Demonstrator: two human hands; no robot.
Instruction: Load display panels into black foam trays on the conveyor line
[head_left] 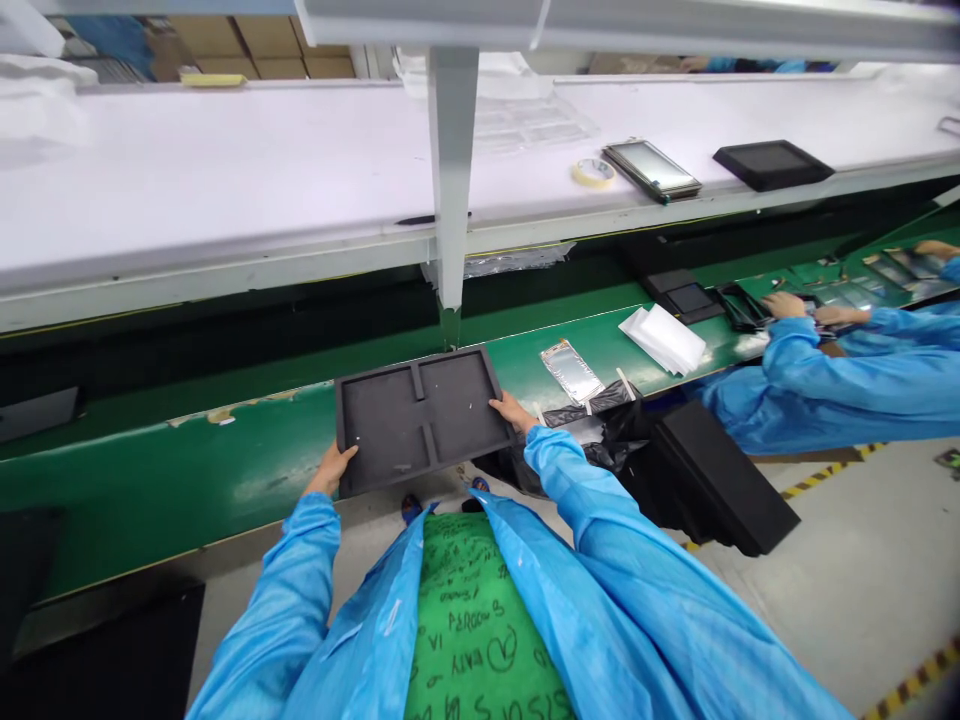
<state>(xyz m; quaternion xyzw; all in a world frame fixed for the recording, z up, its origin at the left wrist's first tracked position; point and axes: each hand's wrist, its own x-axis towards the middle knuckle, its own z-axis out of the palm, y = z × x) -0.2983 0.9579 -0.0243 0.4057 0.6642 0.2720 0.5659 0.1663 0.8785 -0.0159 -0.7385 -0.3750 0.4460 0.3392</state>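
Observation:
A black foam tray (386, 415) with a raised rim and a divider down its middle is held between my two hands, over the front edge of the green bench. My left hand (330, 468) grips its left edge, thumb over the rim. On the opposite edge, my right hand (514, 411) is closed with the thumb on top; its other fingers are mostly hidden underneath. The tray's two recesses hold only tiny light specks. Just right of the tray, a screen panel (572, 372) lies on the bench.
White foam sheets (664, 338) lie farther right, near a co-worker's hands (784, 305). A bin lined with a black bag (622, 425) and a stack of black foam (724, 480) stand beside me. The shelf above holds a tape roll (594, 172) and stacked screens (652, 168). A post (452, 170) rises ahead.

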